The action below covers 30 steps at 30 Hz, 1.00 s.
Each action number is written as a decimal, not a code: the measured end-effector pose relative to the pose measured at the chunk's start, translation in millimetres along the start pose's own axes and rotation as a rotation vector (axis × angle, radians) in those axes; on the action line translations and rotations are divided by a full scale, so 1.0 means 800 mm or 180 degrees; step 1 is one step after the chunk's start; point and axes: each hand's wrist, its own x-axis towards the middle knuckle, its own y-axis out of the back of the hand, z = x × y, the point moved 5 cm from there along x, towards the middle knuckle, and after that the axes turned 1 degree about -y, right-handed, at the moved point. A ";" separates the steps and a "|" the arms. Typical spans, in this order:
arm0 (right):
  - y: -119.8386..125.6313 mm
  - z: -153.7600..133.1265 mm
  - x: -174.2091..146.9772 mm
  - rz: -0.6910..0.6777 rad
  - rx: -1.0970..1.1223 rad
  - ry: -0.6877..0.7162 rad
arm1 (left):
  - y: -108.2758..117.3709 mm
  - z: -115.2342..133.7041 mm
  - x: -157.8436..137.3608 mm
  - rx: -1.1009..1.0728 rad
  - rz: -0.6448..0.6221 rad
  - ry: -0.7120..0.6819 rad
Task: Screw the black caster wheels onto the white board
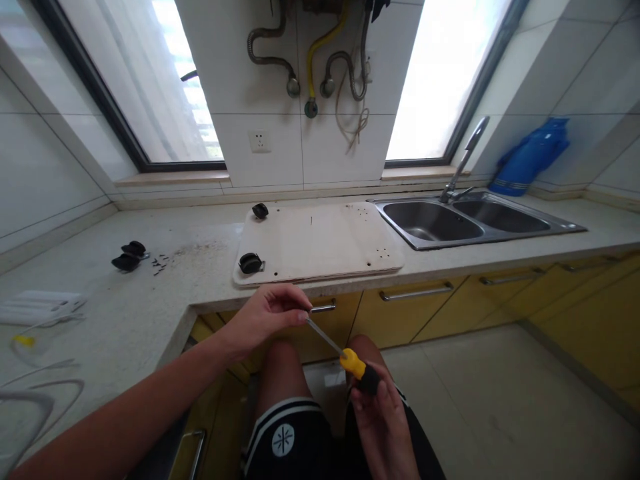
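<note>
screwdriver (pixel 353 364) sat gripped in the right hand (pixel 384 420), the left hand (pixel 270 312) pinching its tip. farther off, a board (pixel 325 243) lay left of the sink (pixel 570 227).

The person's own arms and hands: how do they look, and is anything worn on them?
The left hand and forearm are bare: no glove, sleeve, watch or bracelet shows. The right hand is also ungloved; no cables or markings are visible on either hand.

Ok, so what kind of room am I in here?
Most likely a kitchen: a double metal sink with a faucet is set into a long counter, and yellow cabinets with metal handles sit below it.
</note>
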 end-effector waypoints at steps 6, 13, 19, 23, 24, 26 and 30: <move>0.014 -0.010 0.002 0.0022 -0.0059 0.0036 | -0.007 0.000 -0.011 -0.0114 0.0027 0.0135; 0.021 -0.013 -0.002 0.0056 -0.0153 0.0112 | -0.003 0.016 -0.010 0.0333 -0.0044 -0.0169; 0.039 -0.016 -0.001 0.0124 -0.0376 0.0287 | 0.002 0.043 -0.009 0.1112 -0.0297 -0.0714; 0.052 -0.026 0.006 0.0168 -0.0665 0.0623 | 0.005 0.050 -0.010 0.1829 -0.0516 -0.1187; 0.055 -0.029 0.007 0.0159 -0.0777 0.0712 | 0.005 0.048 -0.010 0.1956 -0.0589 -0.1273; 0.060 -0.034 0.010 0.0142 -0.1005 0.0837 | 0.006 0.041 -0.010 0.2091 -0.0721 -0.1347; 0.062 -0.036 0.008 0.0235 -0.1141 0.0914 | 0.008 0.014 -0.005 0.2126 -0.0828 -0.1084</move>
